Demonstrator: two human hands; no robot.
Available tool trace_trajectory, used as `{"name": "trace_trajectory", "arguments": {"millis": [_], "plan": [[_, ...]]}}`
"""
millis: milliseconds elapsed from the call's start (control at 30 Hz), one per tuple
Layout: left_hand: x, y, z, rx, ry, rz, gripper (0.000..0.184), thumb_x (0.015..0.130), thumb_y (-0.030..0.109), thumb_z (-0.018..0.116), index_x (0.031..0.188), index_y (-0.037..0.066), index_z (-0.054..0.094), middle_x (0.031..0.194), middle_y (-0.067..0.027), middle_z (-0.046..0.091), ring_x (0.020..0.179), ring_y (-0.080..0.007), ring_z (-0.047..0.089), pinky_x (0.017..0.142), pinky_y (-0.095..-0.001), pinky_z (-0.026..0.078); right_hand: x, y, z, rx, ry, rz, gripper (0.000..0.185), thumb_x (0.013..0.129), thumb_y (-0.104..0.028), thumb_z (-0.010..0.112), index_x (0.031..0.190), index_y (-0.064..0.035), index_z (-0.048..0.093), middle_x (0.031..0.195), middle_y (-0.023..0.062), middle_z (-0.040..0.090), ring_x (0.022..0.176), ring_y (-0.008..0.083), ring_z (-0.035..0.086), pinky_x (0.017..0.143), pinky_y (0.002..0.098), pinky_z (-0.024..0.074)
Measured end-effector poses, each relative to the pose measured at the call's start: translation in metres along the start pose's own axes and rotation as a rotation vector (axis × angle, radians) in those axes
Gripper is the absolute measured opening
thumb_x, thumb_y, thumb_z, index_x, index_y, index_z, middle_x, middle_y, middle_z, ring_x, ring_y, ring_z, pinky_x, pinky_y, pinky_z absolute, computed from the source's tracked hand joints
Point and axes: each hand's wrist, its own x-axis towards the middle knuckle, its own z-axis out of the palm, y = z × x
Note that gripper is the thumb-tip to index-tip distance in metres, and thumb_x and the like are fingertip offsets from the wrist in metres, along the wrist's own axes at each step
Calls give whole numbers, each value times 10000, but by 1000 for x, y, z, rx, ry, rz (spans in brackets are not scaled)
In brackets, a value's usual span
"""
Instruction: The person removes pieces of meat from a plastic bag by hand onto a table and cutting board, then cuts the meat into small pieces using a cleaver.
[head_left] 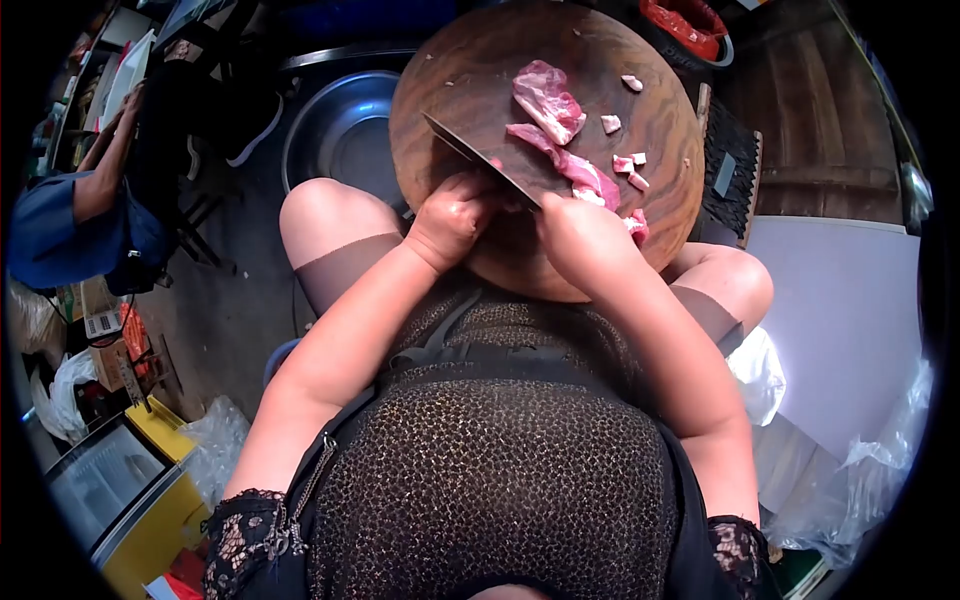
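Note:
My right hand [580, 225] is closed round the handle end of a kitchen knife [475, 157], whose dark blade slants up to the left over a round wooden chopping board [450, 70]. Beside the blade, my left hand [455, 215] is closed with curled fingers; what it grips is hidden by the hand and the knife. Raw meat lies on the board: a larger pink slice [548, 98], a long strip [565, 160] beyond the blade, and several small cut pieces [611, 124] to the right. Another bit of meat [637, 226] shows beside my right hand.
The board sits between my knees. A metal basin [340, 125] stands to its left, and a red-lined container [685, 30] at the far right. A person in dark clothing [75, 230] is at the left. Plastic bags [215, 440] and a yellow box [160, 520] lie lower left.

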Motion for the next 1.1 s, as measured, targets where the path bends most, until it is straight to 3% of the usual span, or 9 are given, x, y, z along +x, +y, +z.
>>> {"name": "trace_trajectory", "arguments": {"millis": [100, 200, 267, 333, 433, 733, 800, 967, 1100], "plan": [[-3, 1, -4, 58, -63, 0, 234, 768, 42, 643, 971, 126, 726, 1076, -66, 667, 986, -272, 628, 878, -358, 523, 20, 10, 2, 59, 98, -27, 175, 907, -180, 517, 896, -29, 605, 770, 211, 654, 763, 389, 655, 679, 499, 516], [0, -2, -19, -141, -154, -121, 197, 811, 17, 643, 996, 43, 705, 1109, -117, 655, 1026, -300, 630, 886, -349, 521, 7, 12, 1, 78, 230, 16, 196, 916, -203, 521, 984, -46, 615, 824, 203, 666, 796, 394, 649, 710, 505, 508], [-17, -12, -18, -128, 168, -462, 201, 828, 3, 632, 1020, 20, 691, 1118, -143, 645, 1034, -311, 627, 888, -349, 519, -15, 9, -13, 110, 202, 71, 214, 914, -193, 530, 1047, -51, 620, 828, 199, 669, 790, 389, 652, 708, 497, 513], [-16, -8, -25, -93, 154, -448, 212, 811, -20, 631, 1012, 20, 687, 1114, -148, 643, 1034, -308, 628, 884, -353, 520, -37, 11, -12, 97, 173, 72, 224, 912, -192, 535, 1067, -55, 621, 830, 196, 670, 788, 382, 654, 705, 489, 517], [1, 0, -29, 14, -50, -39, 181, 781, 9, 678, 961, 23, 682, 1039, -128, 647, 949, -300, 636, 828, -363, 532, -57, 11, -10, 84, 156, 81, 232, 909, -196, 548, 1083, -62, 624, 829, 186, 671, 784, 368, 659, 697, 475, 522], [-6, 2, -8, 12, 9, -22, 181, 775, 36, 675, 954, 49, 699, 990, -107, 662, 898, -290, 647, 784, -366, 540, -61, 12, -9, 31, 141, 0, 185, 909, -188, 545, 994, -47, 628, 783, 189, 661, 752, 366, 659, 661, 471, 526], [-3, 1, -11, 0, -5, 22, 191, 778, 32, 661, 962, 55, 705, 995, -107, 666, 903, -292, 651, 783, -363, 542, -52, 12, -23, 25, -87, 91, 174, 893, -178, 558, 972, -34, 615, 809, 225, 650, 799, 413, 637, 728, 505, 507], [-7, 2, -7, 31, -60, -78, 260, 758, 32, 623, 967, 140, 732, 1006, -79, 673, 924, -278, 645, 811, -356, 536, -21, 9, -3, 57, 42, -62, 138, 863, -122, 542, 831, 6, 583, 725, 235, 627, 734, 410, 637, 657, 496, 510], [-2, 11, -6, 34, -123, -4, 245, 789, 67, 633, 1003, 139, 726, 969, -100, 671, 930, -278, 644, 850, -358, 518, 12, -8, 13, -8, 47, -42, 150, 882, -153, 539, 854, -18, 597, 753, 206, 649, 731, 391, 647, 648, 465, 524]]}}
